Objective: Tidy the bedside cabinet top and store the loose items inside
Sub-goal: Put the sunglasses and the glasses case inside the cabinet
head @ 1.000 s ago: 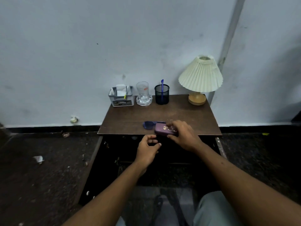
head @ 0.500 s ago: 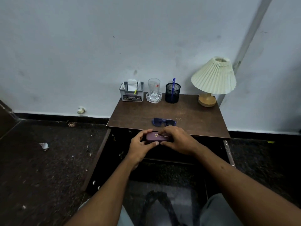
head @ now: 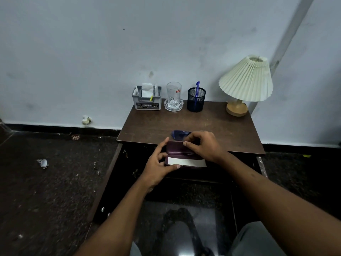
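A purple glasses case (head: 178, 147) is held in front of the cabinet's front edge, its lid lifted and a white lining (head: 186, 161) showing inside. My left hand (head: 158, 165) grips the case's left end and base. My right hand (head: 203, 146) holds the raised lid from the right. Blue sunglasses (head: 178, 134) lie on the brown cabinet top (head: 212, 130) just behind my hands, partly hidden by my right fingers.
Along the back of the top stand a grey tissue holder (head: 147, 100), a drinking glass on a glass coaster (head: 173, 97), a black mesh pen cup with a blue pen (head: 196, 100) and a pleated lamp (head: 245, 82). The cabinet door (head: 105, 183) hangs open at left. Litter dots the dark floor.
Both hands lifted the case off the top toward me. The case, shut before, now has its lid raised. The camera shifted left and closer.
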